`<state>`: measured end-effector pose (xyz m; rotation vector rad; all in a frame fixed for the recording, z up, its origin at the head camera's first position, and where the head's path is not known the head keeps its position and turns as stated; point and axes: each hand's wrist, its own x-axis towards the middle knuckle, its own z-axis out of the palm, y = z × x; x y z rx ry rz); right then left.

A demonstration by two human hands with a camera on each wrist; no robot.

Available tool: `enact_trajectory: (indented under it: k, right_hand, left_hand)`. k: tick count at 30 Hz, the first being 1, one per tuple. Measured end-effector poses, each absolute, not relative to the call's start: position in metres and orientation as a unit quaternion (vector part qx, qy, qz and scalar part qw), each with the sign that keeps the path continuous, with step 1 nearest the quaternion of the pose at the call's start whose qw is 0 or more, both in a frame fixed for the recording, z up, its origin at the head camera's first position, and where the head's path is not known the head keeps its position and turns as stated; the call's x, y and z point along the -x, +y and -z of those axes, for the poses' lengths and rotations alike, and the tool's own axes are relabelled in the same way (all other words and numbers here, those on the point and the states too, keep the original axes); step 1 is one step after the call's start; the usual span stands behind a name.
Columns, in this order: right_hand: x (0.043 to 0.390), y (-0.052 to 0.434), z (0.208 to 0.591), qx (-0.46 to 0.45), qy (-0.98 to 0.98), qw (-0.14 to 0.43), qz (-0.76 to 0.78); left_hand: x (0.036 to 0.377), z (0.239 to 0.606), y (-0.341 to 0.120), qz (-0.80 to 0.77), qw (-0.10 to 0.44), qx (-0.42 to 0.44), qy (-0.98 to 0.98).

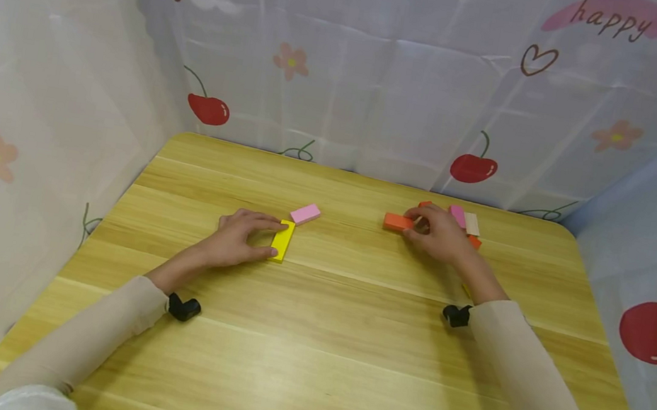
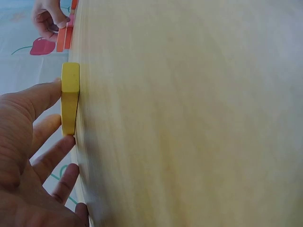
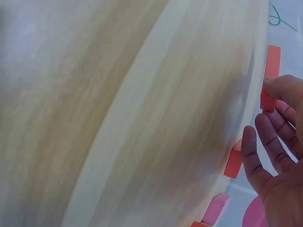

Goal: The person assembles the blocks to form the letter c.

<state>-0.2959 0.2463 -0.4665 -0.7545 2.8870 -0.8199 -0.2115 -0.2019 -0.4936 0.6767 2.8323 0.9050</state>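
My left hand [image 1: 242, 238] pinches a yellow rectangular block [image 1: 282, 241] between the thumb at its near end and a finger at its far end. The left wrist view shows the same yellow block [image 2: 70, 94] at the fingertips. A light pink block [image 1: 305, 213] lies just beyond it, its corner close to the yellow one. Farther right, my right hand [image 1: 436, 235] grips an orange block [image 1: 397, 222] by its right end, with the thumb pressed on its side in the right wrist view. Whether either held block is raised from the table, I cannot tell.
Behind my right hand lie a pink block [image 1: 457, 216], a cream block [image 1: 471, 224] and an orange block [image 1: 474, 242], partly covered. A yellow piece [image 1: 466, 291] peeks out by the right wrist. Printed curtains [image 1: 359, 95] stand around the wooden table [image 1: 304, 359].
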Motion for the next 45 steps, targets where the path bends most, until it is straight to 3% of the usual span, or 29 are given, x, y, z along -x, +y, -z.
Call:
enact_trajectory:
  k: [45]
  right_hand:
    - [0.3, 0.193, 0.467, 0.283, 0.92, 0.037, 0.27]
  left_hand:
    - [0.209, 0.493, -0.201, -0.305, 0.04, -0.222, 0.925]
